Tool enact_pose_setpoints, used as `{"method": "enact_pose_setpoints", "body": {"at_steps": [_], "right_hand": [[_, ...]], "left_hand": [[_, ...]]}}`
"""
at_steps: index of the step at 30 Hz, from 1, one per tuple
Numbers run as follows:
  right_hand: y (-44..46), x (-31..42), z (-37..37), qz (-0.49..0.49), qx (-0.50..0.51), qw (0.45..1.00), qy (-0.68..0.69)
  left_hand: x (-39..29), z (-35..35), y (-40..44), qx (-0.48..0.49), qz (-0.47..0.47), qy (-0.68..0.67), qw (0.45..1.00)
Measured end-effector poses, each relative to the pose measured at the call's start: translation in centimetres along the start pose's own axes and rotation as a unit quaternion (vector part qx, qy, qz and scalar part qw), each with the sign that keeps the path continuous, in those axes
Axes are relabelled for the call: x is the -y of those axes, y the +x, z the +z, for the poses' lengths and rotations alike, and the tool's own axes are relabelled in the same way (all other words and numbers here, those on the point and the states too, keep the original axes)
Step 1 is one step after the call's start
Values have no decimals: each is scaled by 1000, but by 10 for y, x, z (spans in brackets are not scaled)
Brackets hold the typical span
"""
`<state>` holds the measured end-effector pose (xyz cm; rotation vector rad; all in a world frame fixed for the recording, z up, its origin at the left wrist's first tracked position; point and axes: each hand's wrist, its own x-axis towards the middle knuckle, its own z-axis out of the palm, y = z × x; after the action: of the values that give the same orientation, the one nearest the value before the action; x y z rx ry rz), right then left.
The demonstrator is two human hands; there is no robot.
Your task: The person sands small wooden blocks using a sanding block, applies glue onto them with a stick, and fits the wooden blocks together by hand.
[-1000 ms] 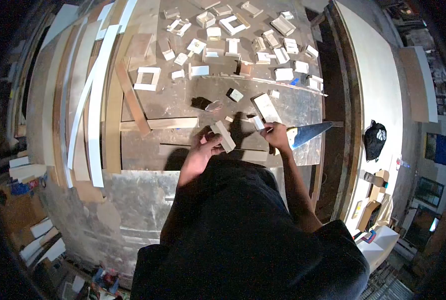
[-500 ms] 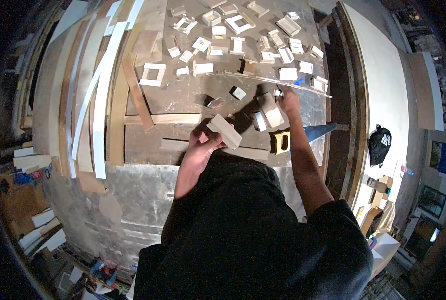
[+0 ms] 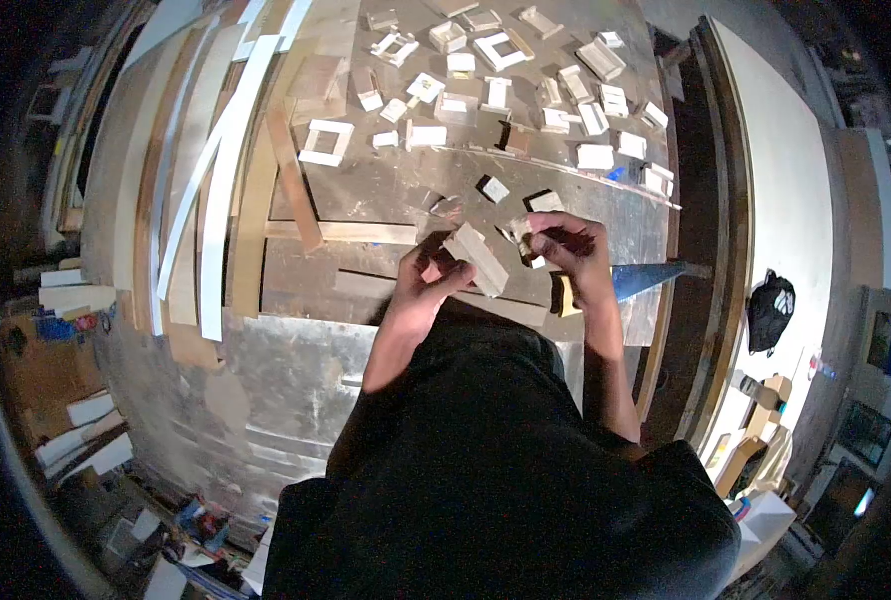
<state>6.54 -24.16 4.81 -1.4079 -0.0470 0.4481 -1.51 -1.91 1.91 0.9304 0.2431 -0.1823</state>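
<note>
My left hand (image 3: 428, 283) is closed around a pale wooden piece (image 3: 478, 262), which is tilted above the table near its front edge. To the right, my right hand (image 3: 575, 252) pinches a small pale piece (image 3: 518, 236). Its exact shape is hard to make out. Behind that hand, a wooden block (image 3: 544, 200) is partly hidden. A handsaw with a blue-looking blade (image 3: 646, 278) and yellow handle lies just right of and below my right hand. A small white block (image 3: 494, 189) rests farther back on the table.
Many small wooden assemblies (image 3: 501, 50) are spread over the back of the brown table (image 3: 366, 195). Long boards and strips (image 3: 228, 180) lie at the left. A thin strip (image 3: 566, 170) crosses behind my hands. A black bag (image 3: 772, 312) sits on the white board at right.
My right hand reached back toward the thin strip and has returned close to my left hand with a small piece. My left hand still holds the wooden piece.
</note>
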Motion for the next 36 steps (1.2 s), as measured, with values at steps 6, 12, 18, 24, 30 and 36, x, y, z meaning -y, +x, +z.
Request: {"method": "enact_pose_setpoints", "body": {"at_steps": [6, 12, 18, 24, 30, 36], "right_hand": [[-22, 31, 26, -64, 37, 996, -57], [-37, 46, 36, -83, 37, 992, -92], [-52, 60, 51, -77, -10, 995, -69], [-64, 67, 48, -155, 24, 967, -202], [-76, 71, 41, -101, 4, 972, -210], [-84, 70, 38, -112, -14, 974, -195]], "left_hand": [[-21, 33, -6, 34, -7, -15, 999], [-32, 36, -17, 36, 3, -2, 999], [-27, 39, -23, 50, 10, -20, 999], [-39, 53, -29, 110, -29, -98, 989], [-30, 55, -30, 114, -70, -104, 986], [-29, 63, -34, 117, -79, -93, 986]]}}
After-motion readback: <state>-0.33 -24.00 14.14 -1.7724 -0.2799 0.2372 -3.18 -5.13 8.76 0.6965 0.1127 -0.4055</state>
